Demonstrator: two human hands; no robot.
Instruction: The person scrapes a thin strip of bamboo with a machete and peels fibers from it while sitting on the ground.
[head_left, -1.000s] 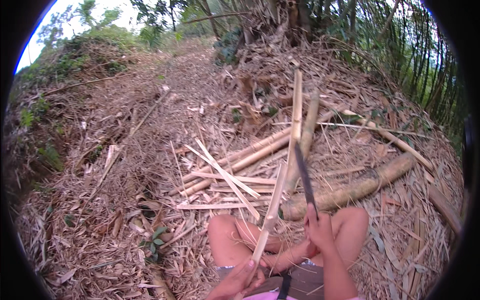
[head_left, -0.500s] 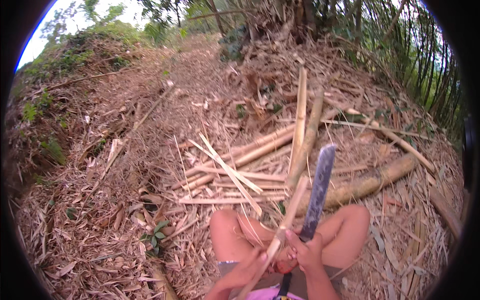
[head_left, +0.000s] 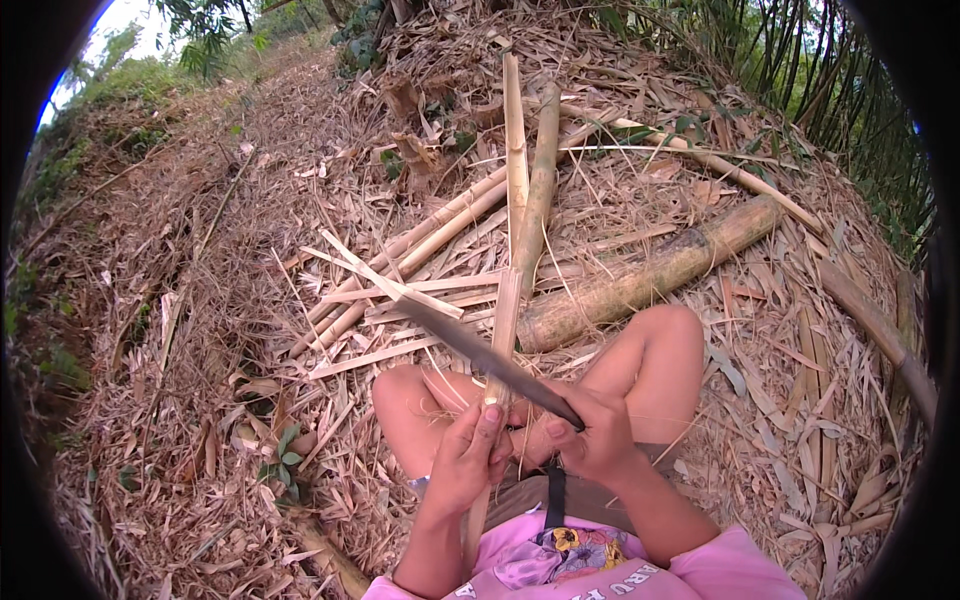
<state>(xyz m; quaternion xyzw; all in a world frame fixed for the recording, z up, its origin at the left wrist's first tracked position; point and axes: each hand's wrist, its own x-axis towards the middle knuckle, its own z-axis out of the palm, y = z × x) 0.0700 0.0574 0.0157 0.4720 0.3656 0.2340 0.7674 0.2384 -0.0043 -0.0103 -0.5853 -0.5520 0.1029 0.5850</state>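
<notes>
leaf-strewn ground [head_left: 200, 420] is spreading all round, with thin green stems [head_left: 830, 110] standing along its upper right edge. the left hand [head_left: 472, 450] is holding a bamboo strip [head_left: 507, 310], fingers wrapped tightly round it, the strip running up past the crossed legs [head_left: 650, 360]. the right hand [head_left: 598, 430] is gripping a knife [head_left: 470, 345] in a closed fist, its blade slanting over the strip; whether they are touching cannot be told. some splitting seems done: pale slats [head_left: 380, 278] are lying crossed ahead. farther out, a split length [head_left: 515, 150] is resting, while a thick pole [head_left: 650, 285] is looking whole, apparently unworked.
</notes>
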